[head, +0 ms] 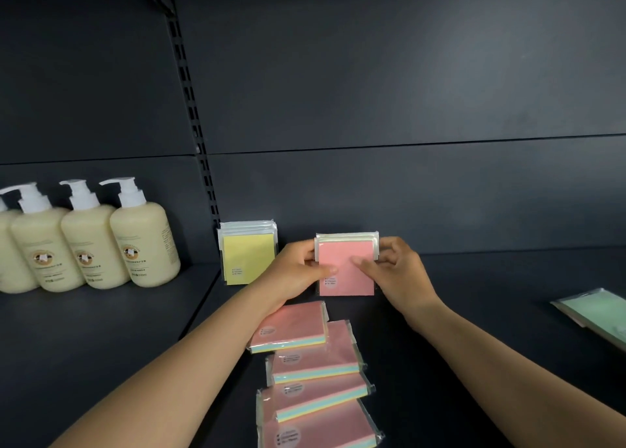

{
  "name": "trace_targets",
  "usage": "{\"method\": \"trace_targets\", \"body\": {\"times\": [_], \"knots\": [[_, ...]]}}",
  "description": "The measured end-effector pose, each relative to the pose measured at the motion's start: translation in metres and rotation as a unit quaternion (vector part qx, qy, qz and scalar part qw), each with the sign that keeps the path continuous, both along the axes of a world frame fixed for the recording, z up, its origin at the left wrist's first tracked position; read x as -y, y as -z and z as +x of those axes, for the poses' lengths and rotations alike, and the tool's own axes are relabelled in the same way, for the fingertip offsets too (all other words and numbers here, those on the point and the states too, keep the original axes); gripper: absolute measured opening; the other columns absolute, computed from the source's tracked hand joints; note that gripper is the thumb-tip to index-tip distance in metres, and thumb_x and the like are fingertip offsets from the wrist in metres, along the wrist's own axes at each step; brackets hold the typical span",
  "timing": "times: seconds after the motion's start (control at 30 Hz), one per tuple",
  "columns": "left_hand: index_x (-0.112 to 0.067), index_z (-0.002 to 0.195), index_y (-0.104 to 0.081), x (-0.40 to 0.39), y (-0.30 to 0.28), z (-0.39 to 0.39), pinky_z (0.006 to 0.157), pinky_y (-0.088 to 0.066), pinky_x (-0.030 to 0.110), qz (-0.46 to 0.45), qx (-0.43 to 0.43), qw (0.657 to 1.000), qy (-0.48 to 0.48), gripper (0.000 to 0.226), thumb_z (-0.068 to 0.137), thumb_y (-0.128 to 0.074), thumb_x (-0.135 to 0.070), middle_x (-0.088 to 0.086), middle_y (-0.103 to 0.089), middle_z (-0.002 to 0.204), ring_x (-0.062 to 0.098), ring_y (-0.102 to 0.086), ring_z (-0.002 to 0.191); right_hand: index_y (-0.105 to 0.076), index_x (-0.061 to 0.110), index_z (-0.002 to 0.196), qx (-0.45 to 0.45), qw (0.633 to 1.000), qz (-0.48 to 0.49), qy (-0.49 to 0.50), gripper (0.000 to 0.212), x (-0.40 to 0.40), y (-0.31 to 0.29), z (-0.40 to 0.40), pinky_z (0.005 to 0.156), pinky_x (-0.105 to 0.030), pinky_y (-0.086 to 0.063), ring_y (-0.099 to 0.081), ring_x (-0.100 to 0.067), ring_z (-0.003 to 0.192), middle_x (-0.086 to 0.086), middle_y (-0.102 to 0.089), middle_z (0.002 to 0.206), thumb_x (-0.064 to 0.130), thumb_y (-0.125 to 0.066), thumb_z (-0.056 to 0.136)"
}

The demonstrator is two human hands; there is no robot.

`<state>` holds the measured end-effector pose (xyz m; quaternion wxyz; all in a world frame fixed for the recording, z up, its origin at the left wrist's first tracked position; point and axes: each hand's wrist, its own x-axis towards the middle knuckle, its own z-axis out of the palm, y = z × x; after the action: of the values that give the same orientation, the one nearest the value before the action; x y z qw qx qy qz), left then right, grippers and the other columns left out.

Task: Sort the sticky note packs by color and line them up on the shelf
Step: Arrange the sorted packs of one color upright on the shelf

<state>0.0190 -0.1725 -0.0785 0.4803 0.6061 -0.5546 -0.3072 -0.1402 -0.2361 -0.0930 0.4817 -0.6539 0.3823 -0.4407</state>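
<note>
I have both hands on the upright pink packs (346, 264) at the shelf (491, 278) back: left hand (298, 271) and right hand (394, 271) each pinch a side edge. Risk: letting go unevenly could topple this stack forward onto the loose pink packs (305, 356).

Pink-faced packs (346, 267), the flat ones (315, 369) edged in blue and yellow bands; yellow packs (249, 258); pale green pack (592, 310); cream bottles (91, 241) with white pumps; dark grey shelf (101, 329).
</note>
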Motion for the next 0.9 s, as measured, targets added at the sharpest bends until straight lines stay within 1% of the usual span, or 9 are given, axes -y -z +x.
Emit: {"method": "trace_targets", "body": {"times": [0.07, 0.17, 0.2, 0.33, 0.43, 0.57, 0.63, 0.7, 0.9], "knots": [[-0.020, 0.104, -0.065, 0.001, 0.001, 0.001, 0.081, -0.049, 0.016, -0.023, 0.029, 0.998, -0.052, 0.030, 0.081, -0.067, -0.002, -0.004, -0.070, 0.100, 0.012, -0.065, 0.091, -0.058, 0.018, 0.102, -0.029, 0.999, -0.036, -0.003, 0.025, 0.001, 0.002, 0.003, 0.078, -0.025, -0.054, -0.066, -0.013, 0.088, 0.000, -0.069, 0.096, 0.019, -0.073, 0.082], [-0.018, 0.101, -0.065, 0.005, 0.002, 0.004, 0.075, -0.047, 0.014, -0.041, 0.061, 0.991, -0.112, 0.026, 0.081, -0.066, -0.002, -0.006, -0.068, 0.093, 0.009, -0.062, 0.084, -0.061, 0.016, 0.105, -0.058, 0.996, -0.072, 0.003, 0.020, 0.004, 0.003, 0.011, 0.075, -0.018, -0.051, -0.064, -0.009, 0.088, 0.002, -0.068, 0.095, 0.013, -0.067, 0.086], [-0.016, 0.104, -0.065, 0.006, 0.003, 0.005, 0.077, -0.048, 0.016, -0.039, 0.066, 0.989, -0.124, 0.026, 0.082, -0.065, -0.002, -0.005, -0.068, 0.095, 0.010, -0.063, 0.086, -0.062, 0.015, 0.105, -0.062, 0.995, -0.076, 0.007, 0.019, 0.006, 0.003, 0.015, 0.074, -0.016, -0.050, -0.063, -0.008, 0.087, 0.003, -0.067, 0.094, 0.012, -0.065, 0.087], [-0.011, 0.111, -0.064, 0.012, 0.007, 0.011, 0.092, -0.049, 0.034, -0.024, 0.079, 0.984, -0.159, 0.029, 0.084, -0.058, -0.002, 0.002, -0.070, 0.106, 0.018, -0.064, 0.098, -0.064, 0.017, 0.099, -0.051, 0.996, -0.076, 0.011, 0.013, 0.012, 0.004, 0.029, 0.069, -0.012, -0.047, -0.062, -0.002, 0.081, 0.010, -0.065, 0.085, 0.012, -0.066, 0.086], [-0.009, 0.112, -0.063, 0.017, 0.008, 0.012, 0.093, -0.048, 0.035, -0.024, 0.082, 0.981, -0.174, 0.030, 0.085, -0.053, -0.001, 0.004, -0.069, 0.109, 0.020, -0.064, 0.101, -0.065, 0.017, 0.095, -0.037, 0.997, -0.067, 0.021, 0.011, 0.019, 0.006, 0.034, 0.067, -0.010, -0.045, -0.062, -0.003, 0.081, 0.012, -0.064, 0.082, 0.013, -0.068, 0.085], [-0.008, 0.109, -0.065, 0.022, 0.009, 0.012, 0.086, -0.048, 0.030, -0.024, 0.093, 0.976, -0.194, 0.028, 0.085, -0.053, -0.003, 0.003, -0.070, 0.106, 0.020, -0.064, 0.098, -0.062, 0.018, 0.093, -0.035, 0.997, -0.064, 0.024, 0.010, 0.022, 0.005, 0.035, 0.064, -0.008, -0.043, -0.059, 0.002, 0.078, 0.015, -0.061, 0.081, 0.016, -0.068, 0.085], [-0.007, 0.106, -0.065, 0.023, 0.008, 0.011, 0.081, -0.047, 0.028, -0.022, 0.108, 0.971, -0.210, 0.024, 0.085, -0.054, -0.004, 0.004, -0.070, 0.103, 0.021, -0.064, 0.095, -0.061, 0.018, 0.093, -0.044, 0.997, -0.064, 0.026, 0.011, 0.023, 0.005, 0.036, 0.064, -0.008, -0.042, -0.059, 0.000, 0.078, 0.013, -0.061, 0.082, 0.019, -0.068, 0.085], [-0.006, 0.102, -0.066, 0.024, 0.008, 0.010, 0.078, -0.046, 0.028, -0.022, 0.127, 0.966, -0.224, 0.021, 0.085, -0.054, -0.005, 0.005, -0.070, 0.100, 0.022, -0.064, 0.092, -0.059, 0.018, 0.092, -0.052, 0.996, -0.064, 0.032, 0.012, 0.024, 0.005, 0.036, 0.064, -0.008, -0.042, -0.059, -0.002, 0.079, 0.011, -0.061, 0.083, 0.022, -0.069, 0.085], [-0.001, 0.094, -0.064, 0.025, 0.004, 0.008, 0.074, -0.048, 0.034, -0.010, 0.147, 0.960, -0.239, 0.014, 0.085, -0.054, -0.008, 0.009, -0.071, 0.094, 0.025, -0.064, 0.088, -0.058, 0.018, 0.091, -0.061, 0.995, -0.067, 0.041, 0.013, 0.026, 0.005, 0.036, 0.058, -0.006, -0.038, -0.055, 0.004, 0.073, 0.013, -0.057, 0.080, 0.022, -0.068, 0.086]]}}
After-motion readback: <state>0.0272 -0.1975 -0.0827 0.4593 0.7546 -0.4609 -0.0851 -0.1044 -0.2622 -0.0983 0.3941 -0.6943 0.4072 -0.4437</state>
